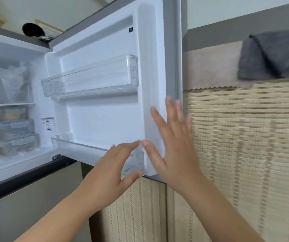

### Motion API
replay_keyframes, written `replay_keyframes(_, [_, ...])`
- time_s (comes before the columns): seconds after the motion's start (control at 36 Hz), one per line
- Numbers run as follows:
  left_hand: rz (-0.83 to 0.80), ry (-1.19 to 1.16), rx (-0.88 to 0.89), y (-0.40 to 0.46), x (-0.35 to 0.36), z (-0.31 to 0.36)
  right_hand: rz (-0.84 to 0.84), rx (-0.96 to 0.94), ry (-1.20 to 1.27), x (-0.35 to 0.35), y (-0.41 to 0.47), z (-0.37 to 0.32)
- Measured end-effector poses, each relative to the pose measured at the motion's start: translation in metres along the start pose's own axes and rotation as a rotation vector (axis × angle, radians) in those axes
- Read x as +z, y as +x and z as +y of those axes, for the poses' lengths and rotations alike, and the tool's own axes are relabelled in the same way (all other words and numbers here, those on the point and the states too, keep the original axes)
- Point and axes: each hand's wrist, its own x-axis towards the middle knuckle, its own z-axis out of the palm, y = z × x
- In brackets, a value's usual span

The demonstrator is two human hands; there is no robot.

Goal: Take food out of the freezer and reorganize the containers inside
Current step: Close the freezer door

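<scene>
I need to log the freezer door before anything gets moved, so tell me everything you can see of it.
The freezer door stands swung wide open, its white plastic inner liner facing the camera and a grey outer edge on the right. Two clear plastic door bins are mounted on it, upper bin and lower bin; both look empty. The right hand lies flat against its edge; the left hand is at the lower bin's corner.

Bare forearms, sleeveless to frame edge; left hand, right hand ungloved.

Two hands, two clear door bins, three stacked lidded containers, one grey towel
</scene>
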Motion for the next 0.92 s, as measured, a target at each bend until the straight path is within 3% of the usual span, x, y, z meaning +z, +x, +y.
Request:
replay_keyframes(0.28, [0.064,0.113,0.043,-0.008,0.008,-0.008,0.008,0.266,0.134,-0.003,-0.002,0.050])
replay_keyframes(0.53, [0.159,0.113,0.055,-0.022,0.005,-0.005,-0.066,0.500,0.559,0.007,-0.005,0.043])
replay_keyframes(0.92, [0.336,0.074,-0.070,-0.061,-0.015,-0.009,0.059,0.307,0.734,0.016,-0.027,-0.010])
